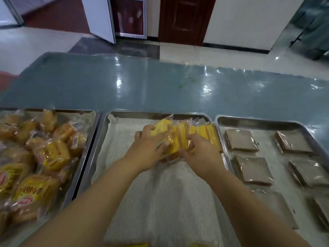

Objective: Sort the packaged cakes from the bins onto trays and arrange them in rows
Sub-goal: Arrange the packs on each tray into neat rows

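Yellow packaged cakes (pixel 204 131) stand on edge in a tight row at the far right of the middle tray (pixel 156 113), directly between and beneath both hands. The left hand (pixel 147 148) grips the leftmost pack, fingers curled over its far edge and thumb on its near side. The right hand (pixel 201 154) is just beside it, fingers curled onto the near edges of the packs; the packs under its palm are hidden, so the count of the row cannot be told. A striped liner (pixel 160 193) covers the tray floor beneath the forearms. To the left of the left hand, a second tray (pixel 87 145) carries a loose heap of wrapped cakes (pixel 53 154); its left part is cut off and the label print is too blurred to read. To the right of the right hand, a third tray (pixel 258 119) carries brown square cakes (pixel 240 142) laid flat in rows, the nearest ones cut off by the frame edge. Beyond the hands lies the glossy teal surface (pixel 124 82). Nearer than the wrists, yellow wrappers (pixel 124 245) show only as slivers at the bottom edge.
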